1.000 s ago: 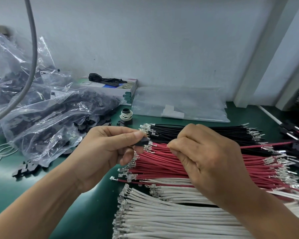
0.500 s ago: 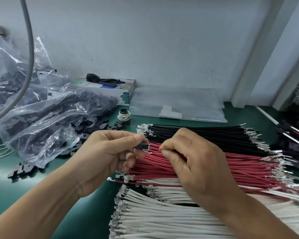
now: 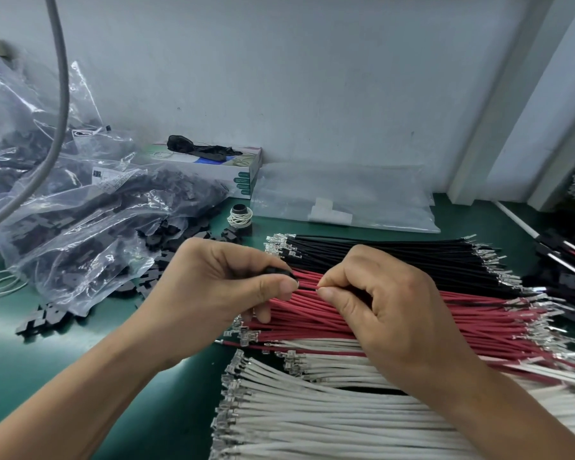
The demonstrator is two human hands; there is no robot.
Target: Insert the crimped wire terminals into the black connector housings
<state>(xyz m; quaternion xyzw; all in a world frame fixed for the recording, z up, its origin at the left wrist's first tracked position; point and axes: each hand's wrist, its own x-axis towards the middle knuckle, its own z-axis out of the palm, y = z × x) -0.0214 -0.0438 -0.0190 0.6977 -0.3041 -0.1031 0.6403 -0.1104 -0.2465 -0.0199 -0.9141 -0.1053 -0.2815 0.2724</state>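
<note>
My left hand (image 3: 223, 287) pinches a small black connector housing (image 3: 279, 273) between thumb and fingers. My right hand (image 3: 382, 303) pinches a red wire (image 3: 307, 284) just behind its end, which meets the housing; the terminal itself is hidden. Both hands hover over three flat rows of crimped wires on the green mat: black wires (image 3: 395, 254) farthest, red wires (image 3: 312, 313) in the middle, white wires (image 3: 312, 419) nearest me.
Clear plastic bags of black housings (image 3: 90, 227) lie at the left, with loose housings (image 3: 40, 322) spilled beside them. A tissue box (image 3: 233, 171), a flat clear bag (image 3: 342, 197) and a small spool (image 3: 240, 215) sit at the back. Finished wire assemblies (image 3: 568, 257) lie at the right.
My hands have come closer together. The red wire's end has gone up to the housing, and its metal terminal, visible earlier, is now out of sight.
</note>
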